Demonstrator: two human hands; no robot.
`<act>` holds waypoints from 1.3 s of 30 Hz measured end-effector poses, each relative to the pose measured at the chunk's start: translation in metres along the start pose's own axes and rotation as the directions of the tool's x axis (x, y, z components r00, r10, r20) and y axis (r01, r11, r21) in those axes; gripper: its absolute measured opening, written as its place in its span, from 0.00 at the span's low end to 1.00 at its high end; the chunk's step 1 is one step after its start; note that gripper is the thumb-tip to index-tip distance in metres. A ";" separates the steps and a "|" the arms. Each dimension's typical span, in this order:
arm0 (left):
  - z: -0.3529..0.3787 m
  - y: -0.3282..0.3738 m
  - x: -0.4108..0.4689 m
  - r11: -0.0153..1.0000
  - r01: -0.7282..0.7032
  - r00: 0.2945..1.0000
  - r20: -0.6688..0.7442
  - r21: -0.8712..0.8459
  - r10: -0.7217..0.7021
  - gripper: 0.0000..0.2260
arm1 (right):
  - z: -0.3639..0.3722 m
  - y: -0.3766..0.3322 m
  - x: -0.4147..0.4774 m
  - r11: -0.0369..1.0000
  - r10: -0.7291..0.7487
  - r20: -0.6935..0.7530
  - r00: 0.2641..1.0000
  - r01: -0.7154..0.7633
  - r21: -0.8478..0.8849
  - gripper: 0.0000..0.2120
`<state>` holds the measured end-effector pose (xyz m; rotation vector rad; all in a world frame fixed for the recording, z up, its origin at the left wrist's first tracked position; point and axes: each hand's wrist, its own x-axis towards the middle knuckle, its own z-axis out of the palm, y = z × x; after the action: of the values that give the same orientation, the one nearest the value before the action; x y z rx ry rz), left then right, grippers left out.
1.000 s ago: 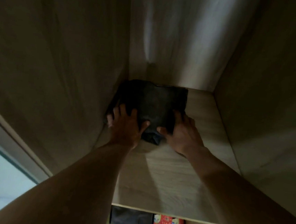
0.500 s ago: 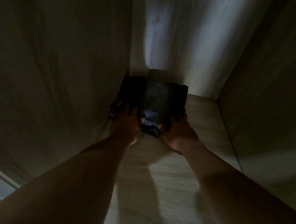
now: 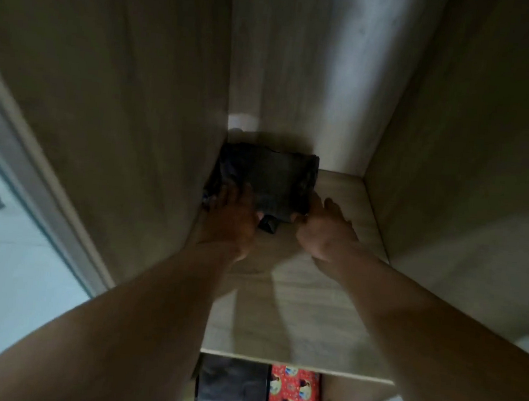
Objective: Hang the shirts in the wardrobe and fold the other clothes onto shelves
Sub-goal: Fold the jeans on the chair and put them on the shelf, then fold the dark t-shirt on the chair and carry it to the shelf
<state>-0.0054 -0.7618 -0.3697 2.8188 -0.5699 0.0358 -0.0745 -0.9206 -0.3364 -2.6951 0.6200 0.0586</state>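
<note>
Garment (image 3: pixel 271 178) folded on shelf (image 3: pixel 310 318), left grip (image 3: pixel 232 220) flat on it, right grip (image 3: pixel 324 232) splayed alongside

A pale wooden shelf (image 3: pixel 310 318) in front of me carries one dark folded garment (image 3: pixel 274 182), lying in its back left corner.

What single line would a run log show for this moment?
stage: shelving | item: folded dark garment, back-left corner of wardrobe shelf | left hand: fingers on it | right hand: open at its front-right edge
</note>
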 end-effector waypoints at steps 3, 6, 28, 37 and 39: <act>-0.036 0.017 -0.039 0.998 -0.059 0.998 -0.026 -0.022 0.058 0.28 | -0.025 -0.003 -0.044 1.000 0.016 -0.044 0.999 -0.016 -0.012 0.29; -0.080 0.028 -0.092 0.985 -0.156 0.987 -0.062 -0.071 0.151 0.27 | -0.055 -0.009 -0.099 0.999 0.038 -0.064 0.997 -0.038 -0.012 0.30; -0.427 -0.128 -0.434 0.976 0.174 0.957 -0.258 0.130 -0.136 0.26 | -0.245 -0.268 -0.429 0.893 -0.444 -0.009 0.896 0.442 -0.083 0.28; -0.529 -0.262 -0.630 0.800 0.595 0.767 -0.350 0.076 -0.538 0.27 | -0.195 -0.491 -0.553 0.604 -0.784 0.153 0.601 0.797 -0.036 0.30; -0.539 -0.291 -0.674 0.750 0.659 0.716 -0.352 0.059 -0.602 0.27 | -0.175 -0.532 -0.590 0.534 -0.829 0.188 0.527 0.846 -0.017 0.31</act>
<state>-0.4998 -0.1070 0.0259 2.9280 0.5213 0.4123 -0.3856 -0.2967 0.0834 -2.7423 -0.8185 0.0445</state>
